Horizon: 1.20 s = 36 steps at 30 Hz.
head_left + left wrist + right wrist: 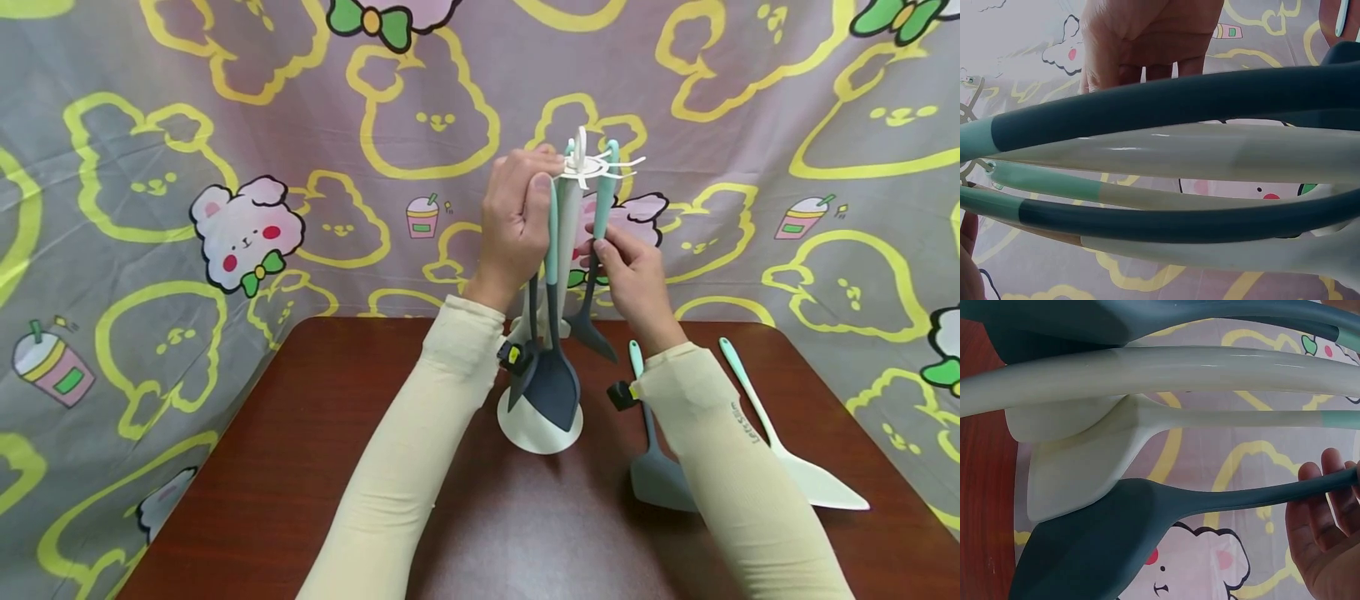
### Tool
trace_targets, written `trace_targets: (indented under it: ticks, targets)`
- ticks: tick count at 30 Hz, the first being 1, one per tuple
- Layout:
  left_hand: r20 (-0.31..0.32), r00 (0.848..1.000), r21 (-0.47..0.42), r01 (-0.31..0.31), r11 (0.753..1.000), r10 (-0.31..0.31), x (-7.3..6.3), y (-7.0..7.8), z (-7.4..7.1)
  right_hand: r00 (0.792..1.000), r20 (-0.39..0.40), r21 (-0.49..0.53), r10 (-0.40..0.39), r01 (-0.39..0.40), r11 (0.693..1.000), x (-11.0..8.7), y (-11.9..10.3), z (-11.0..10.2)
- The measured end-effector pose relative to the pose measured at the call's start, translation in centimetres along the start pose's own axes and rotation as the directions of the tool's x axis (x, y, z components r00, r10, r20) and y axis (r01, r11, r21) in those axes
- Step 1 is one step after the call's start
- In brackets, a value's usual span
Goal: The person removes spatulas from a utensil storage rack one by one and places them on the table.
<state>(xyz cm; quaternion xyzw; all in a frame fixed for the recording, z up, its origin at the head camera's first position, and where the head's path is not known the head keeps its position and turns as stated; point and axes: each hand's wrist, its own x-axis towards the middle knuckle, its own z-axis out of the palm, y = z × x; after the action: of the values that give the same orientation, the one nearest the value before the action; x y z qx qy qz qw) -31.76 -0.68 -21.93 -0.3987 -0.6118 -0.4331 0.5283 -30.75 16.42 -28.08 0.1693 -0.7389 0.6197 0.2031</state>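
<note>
A white utensil rack (542, 435) stands on the table, with a ring of hooks (588, 168) on top. My left hand (513, 217) holds the rack at that ring, fingers curled at its left side. On the right, my right hand (636, 271) pinches the handle of a dark spatula (592, 333) with a mint grip, whose upper end is at a hook. Other dark utensils (553, 387) hang at the front and left of the post. The right wrist view also shows pale utensils (1079, 478) hanging behind the post (1166, 369).
A dark turner (660, 479) with a mint handle lies on the brown table (337, 433), partly covered by my right forearm. A pale turner (817, 479) lies farther right. Behind the table hangs a patterned cloth (375, 150).
</note>
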Motion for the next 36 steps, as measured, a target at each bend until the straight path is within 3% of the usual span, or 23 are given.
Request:
trace_targets:
  ticks: [13,27,36]
  targets:
    - [0.011,1.000,0.000,0.011,1.000,-0.011,0.04,-0.05,0.02,0.999,-0.018,-0.033,0.034,-0.035,0.999,0.14,-0.12,0.05]
    - [0.013,1.000,-0.009,0.012,1.000,-0.012,-0.01,0.02,-0.07,0.999,-0.053,0.058,-0.006,0.009,0.998,0.08,0.30,0.27]
    - [0.008,1.000,-0.021,0.011,1.000,-0.011,-0.08,-0.03,-0.15,0.997,-0.064,0.016,0.051,-0.050,0.999,-0.09,0.62,0.01]
